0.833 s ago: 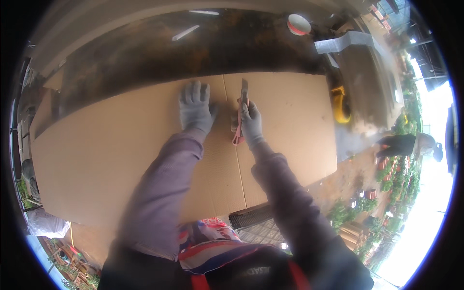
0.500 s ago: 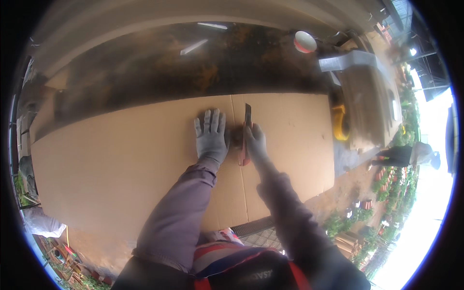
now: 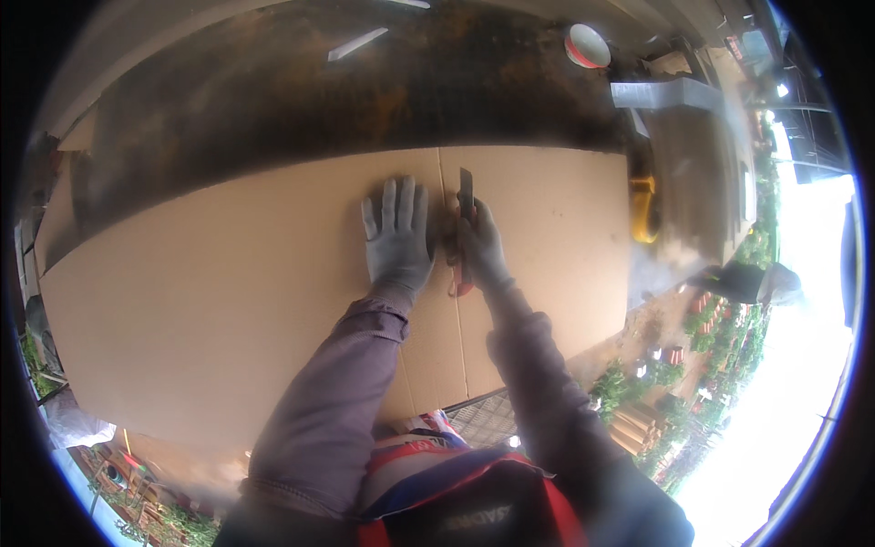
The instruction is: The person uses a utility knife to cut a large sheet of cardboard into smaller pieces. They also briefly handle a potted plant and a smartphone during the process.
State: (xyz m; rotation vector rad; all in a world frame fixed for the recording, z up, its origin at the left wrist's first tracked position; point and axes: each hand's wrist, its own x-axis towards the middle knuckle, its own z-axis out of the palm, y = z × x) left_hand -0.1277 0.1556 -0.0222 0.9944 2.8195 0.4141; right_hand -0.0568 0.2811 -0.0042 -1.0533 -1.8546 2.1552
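A large brown cardboard sheet [image 3: 228,283] lies flat in front of me, with a crease running from its far edge to its near one. My left hand [image 3: 398,242], in a pale grey glove, presses flat on it just left of the crease, fingers stretched out. Just right of the crease, my gloved right hand [image 3: 486,248] is wrapped around a utility knife [image 3: 467,190]. Its dark blade points away from me, and part of the red handle shows below my fist. Whether the blade touches the cardboard, I cannot tell.
Beyond the sheet spreads a dark, stained worktop [image 3: 264,114] with a white strip [image 3: 357,44] and a red-and-white bowl [image 3: 588,47]. A yellow tape dispenser [image 3: 643,211] sits at the right beside stacked cardboard [image 3: 697,173]. Farther right, a person [image 3: 761,283] stands near potted plants.
The whole scene has shifted up in the picture as the view tilted. Both hands and the knife keep nearly the same place over the cardboard.
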